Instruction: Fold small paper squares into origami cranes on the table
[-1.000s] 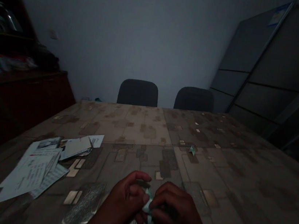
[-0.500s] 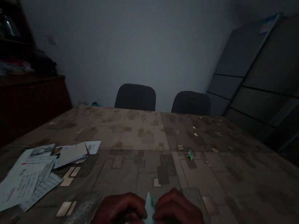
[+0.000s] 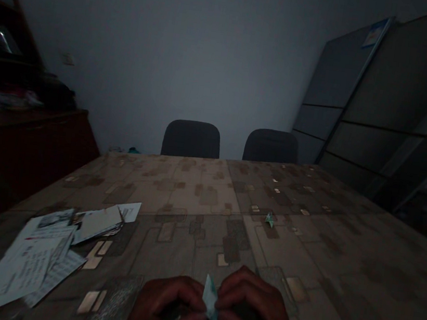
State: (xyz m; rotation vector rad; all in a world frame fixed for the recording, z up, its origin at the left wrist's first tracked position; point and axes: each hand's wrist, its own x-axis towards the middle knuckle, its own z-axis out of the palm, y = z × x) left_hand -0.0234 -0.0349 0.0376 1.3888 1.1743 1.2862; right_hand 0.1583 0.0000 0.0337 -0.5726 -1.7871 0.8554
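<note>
A small piece of pale green folded paper (image 3: 210,293) stands up between my two hands at the bottom middle. My left hand (image 3: 173,304) pinches its left side with thumb and forefinger. From the right, my right hand (image 3: 251,306) grips the same paper, the fingers curled and pressed together. The lower end of the paper is partly hidden by the fingers. Farther off on the table, right of centre, sits a little green folded paper figure (image 3: 269,220), apart from both hands.
A patterned cloth covers the table (image 3: 193,194). Loose printed papers (image 3: 27,256) and a stack of cards or papers (image 3: 100,224) lie on the left. Two dark chairs (image 3: 191,139) stand behind the far edge. A dark cabinet (image 3: 30,146) is at the left.
The folded paper between my hands has shifted and turned slightly, its narrow lower end now showing more. Both hands keep their pinch. The camera view has moved a little.
</note>
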